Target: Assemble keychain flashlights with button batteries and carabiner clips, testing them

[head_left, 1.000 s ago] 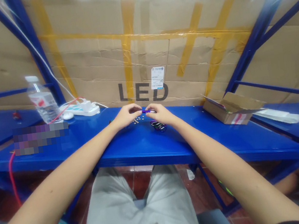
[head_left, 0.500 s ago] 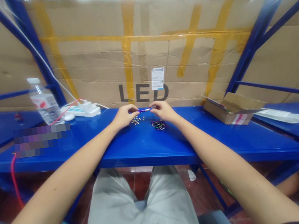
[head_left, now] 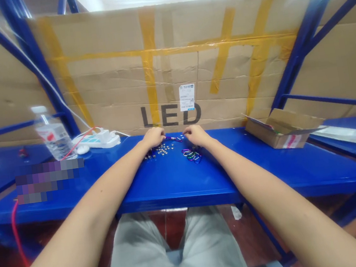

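1 purple rod (head_left: pixel 173 139) | L hand (head_left: pixel 155 137) pinching one end | R hand (head_left: pixel 196 135) nr other, grip unclear

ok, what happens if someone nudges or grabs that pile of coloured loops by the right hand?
The pile of coloured loops would probably slide rather than roll, since the pieces seem to lie flat. Each is likely stiff: the narrow outlines look hard-edged, not limp. Lifting one may drag others, as they overlap.

White light glares above the cardboard (head_left: pixel 112 85) and streaks the upper-right post (head_left: pixel 309 24); my arms (head_left: pixel 88 224) stretch toward the corners, my fingers (head_left: pixel 189 130) look soft, and one patch (head_left: pixel 46 177) at left (pixelated) is unreadable.
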Demonstrator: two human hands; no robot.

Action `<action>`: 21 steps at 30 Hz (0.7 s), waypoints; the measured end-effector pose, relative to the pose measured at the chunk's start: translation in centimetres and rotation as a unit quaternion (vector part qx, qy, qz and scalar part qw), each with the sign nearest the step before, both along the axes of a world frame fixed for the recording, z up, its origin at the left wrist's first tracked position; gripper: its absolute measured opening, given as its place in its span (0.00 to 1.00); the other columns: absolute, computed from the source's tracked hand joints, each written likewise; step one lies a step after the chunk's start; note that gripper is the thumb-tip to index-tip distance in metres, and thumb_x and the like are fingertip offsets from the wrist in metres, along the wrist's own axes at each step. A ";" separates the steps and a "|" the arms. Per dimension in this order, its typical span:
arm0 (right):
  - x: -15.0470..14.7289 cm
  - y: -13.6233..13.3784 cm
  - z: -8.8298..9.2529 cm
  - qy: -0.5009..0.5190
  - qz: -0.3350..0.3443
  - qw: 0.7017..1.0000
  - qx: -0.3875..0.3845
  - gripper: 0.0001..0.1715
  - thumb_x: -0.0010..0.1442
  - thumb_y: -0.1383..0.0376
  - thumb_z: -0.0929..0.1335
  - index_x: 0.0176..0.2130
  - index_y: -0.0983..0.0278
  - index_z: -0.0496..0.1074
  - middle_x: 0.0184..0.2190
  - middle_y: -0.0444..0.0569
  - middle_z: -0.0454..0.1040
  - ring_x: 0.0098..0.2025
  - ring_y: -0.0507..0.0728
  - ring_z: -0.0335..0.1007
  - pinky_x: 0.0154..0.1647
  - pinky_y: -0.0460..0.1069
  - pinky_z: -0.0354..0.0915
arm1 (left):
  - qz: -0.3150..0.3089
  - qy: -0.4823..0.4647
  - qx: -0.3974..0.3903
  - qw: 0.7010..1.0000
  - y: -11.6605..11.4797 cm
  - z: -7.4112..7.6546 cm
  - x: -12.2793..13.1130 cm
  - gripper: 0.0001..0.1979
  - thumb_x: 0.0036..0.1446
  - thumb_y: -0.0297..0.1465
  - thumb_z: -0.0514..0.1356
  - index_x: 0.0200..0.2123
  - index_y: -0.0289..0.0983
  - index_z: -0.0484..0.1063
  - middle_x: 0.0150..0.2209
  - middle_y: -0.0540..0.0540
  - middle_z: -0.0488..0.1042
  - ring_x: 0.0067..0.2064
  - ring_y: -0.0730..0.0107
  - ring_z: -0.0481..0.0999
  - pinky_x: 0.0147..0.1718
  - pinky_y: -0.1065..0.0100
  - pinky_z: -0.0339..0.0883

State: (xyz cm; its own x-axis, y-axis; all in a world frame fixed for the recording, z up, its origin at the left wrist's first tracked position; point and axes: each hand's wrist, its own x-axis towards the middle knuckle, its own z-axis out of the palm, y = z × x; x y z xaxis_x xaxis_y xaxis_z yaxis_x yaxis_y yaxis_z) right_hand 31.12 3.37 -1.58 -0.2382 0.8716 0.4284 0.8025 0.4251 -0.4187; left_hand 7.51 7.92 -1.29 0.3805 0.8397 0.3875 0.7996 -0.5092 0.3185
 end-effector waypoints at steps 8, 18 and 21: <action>0.7 -0.9 0.8 0.045 -0.016 0.999 0.014 0.14 0.61 0.72 0.66 0.37 0.67 0.83 0.38 0.58 0.82 0.44 0.63 0.77 0.50 0.55 0.69 | 0.048 0.048 -0.016 0.998 2.5 -0.3 -1.4 0.07 0.50 0.35 0.65 0.32 0.40 0.78 0.37 0.39 0.79 0.43 0.52 0.76 0.47 0.54 0.66; 1.3 -2.0 0.6 0.087 -0.003 0.996 -0.001 0.12 0.61 0.69 0.67 0.38 0.66 0.82 0.38 0.55 0.82 0.43 0.60 0.77 0.49 0.52 0.68 | -0.018 -0.011 -0.095 0.995 -1.6 2.1 -5.8 0.14 0.49 0.43 0.65 0.35 0.42 0.81 0.41 0.42 0.82 0.44 0.54 0.79 0.47 0.59 0.69; 1.1 -2.4 0.7 0.098 0.007 0.995 -0.002 0.11 0.61 0.69 0.68 0.38 0.66 0.82 0.38 0.54 0.82 0.42 0.60 0.77 0.49 0.52 0.69 | -0.051 0.008 -0.165 0.985 -4.6 3.4 -6.7 0.22 0.44 0.47 0.68 0.41 0.43 0.80 0.44 0.44 0.82 0.47 0.55 0.78 0.47 0.61 0.69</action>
State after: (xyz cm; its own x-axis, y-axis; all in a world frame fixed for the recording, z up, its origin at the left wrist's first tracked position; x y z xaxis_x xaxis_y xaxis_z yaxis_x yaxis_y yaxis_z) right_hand 32.26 0.95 -0.86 -0.1636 0.8704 0.4643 0.6990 0.4344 -0.5680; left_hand 0.81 3.32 2.14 0.4740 0.8756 0.0927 0.7558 -0.4587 0.4673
